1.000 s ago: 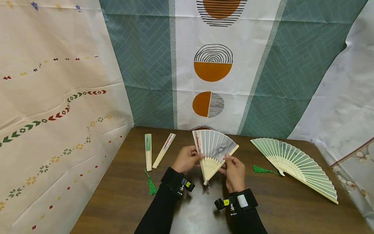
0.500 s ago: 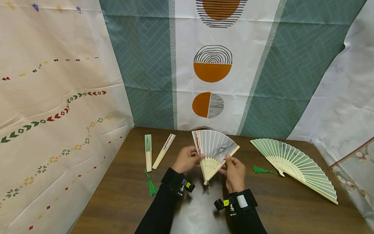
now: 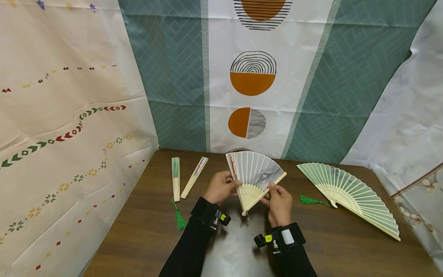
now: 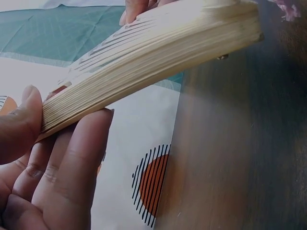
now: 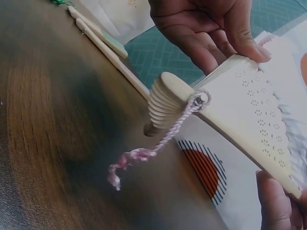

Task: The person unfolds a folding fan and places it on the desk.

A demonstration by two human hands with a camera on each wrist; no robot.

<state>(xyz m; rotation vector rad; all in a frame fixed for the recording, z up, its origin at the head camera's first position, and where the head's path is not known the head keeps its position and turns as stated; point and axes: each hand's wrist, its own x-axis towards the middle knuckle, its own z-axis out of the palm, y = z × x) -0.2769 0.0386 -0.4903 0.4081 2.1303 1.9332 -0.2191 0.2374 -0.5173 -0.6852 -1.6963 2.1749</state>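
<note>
A half-spread white and grey paper fan (image 3: 255,175) with pale bamboo ribs is held upright above the brown table (image 3: 145,231), near its middle. My left hand (image 3: 220,187) pinches the stacked ribs on the fan's left side, thumb on top (image 4: 19,125). My right hand (image 3: 279,201) grips the outer right rib. In the right wrist view the fan's pivot (image 5: 169,104) shows with a pink cord (image 5: 144,155) dangling from it.
Two folded fans (image 3: 175,179) (image 3: 194,177) lie at the table's back left, one with a green tassel (image 3: 179,219). A fully spread green fan (image 3: 349,192) lies flat at the right. Patterned cloths hang behind and beside the table.
The fan has spread slightly wider, its right rib swinging a little to the right. Both hands keep their hold and have hardly moved.
</note>
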